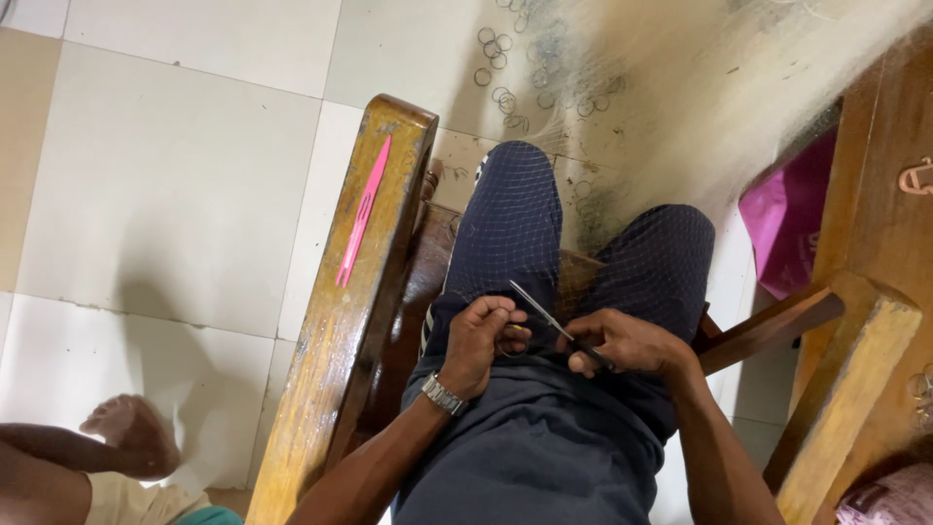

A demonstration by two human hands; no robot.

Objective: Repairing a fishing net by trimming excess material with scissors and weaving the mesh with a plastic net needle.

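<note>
A: Starting at the left edge: pale tiled floor (175,175), large squares with dark grout lines. Bottom corner, another person's bare foot (131,436) resting on the tiles.

B: Next item?

A: Wooden armrest (340,321), worn yellow-brown, running upward. One pink plastic netting needle (362,211) lies flat along its top, untouched.

B: Centre?

A: Seated person's lap, dark blue trousers, draped with fine fishing net (515,233). Left hand (481,335): fingers closed, pinching the net's mesh. Right hand (627,342): fingers closed around the handles of small scissors (554,321), blades pointing up-left toward the left hand, just beside it.

B: Right side?

A: More net, bunched pale on the floor beyond the knees, with small metal rings (501,68) along it. Then a magenta bag (787,228), low beside the chair's second wooden armrest (855,389).
</note>
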